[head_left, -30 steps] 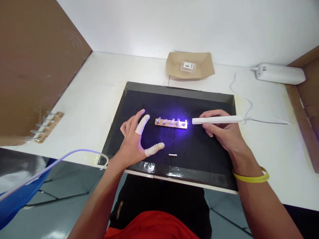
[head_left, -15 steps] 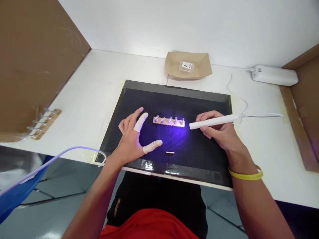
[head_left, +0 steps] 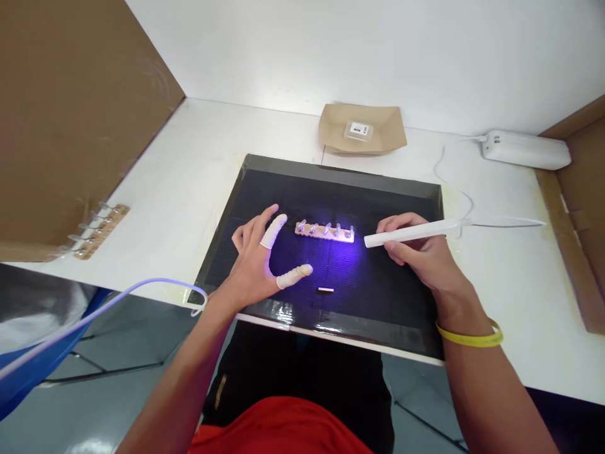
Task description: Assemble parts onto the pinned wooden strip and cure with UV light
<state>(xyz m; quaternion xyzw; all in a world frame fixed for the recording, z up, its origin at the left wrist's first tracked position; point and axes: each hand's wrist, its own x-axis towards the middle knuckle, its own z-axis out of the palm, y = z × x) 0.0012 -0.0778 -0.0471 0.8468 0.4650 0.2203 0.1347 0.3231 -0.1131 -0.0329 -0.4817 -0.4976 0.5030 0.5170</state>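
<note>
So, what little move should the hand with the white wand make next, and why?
Perhaps tilt the right hand slightly, aiming the white wand more at the pegged strip: the violet glow looks strongest on the black mat, just nearside of the strip's wand end.

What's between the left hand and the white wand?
In the head view, the strip with clear pieces lies between left hand and white wand, on the black mat; a small bar lies nearer.
</note>
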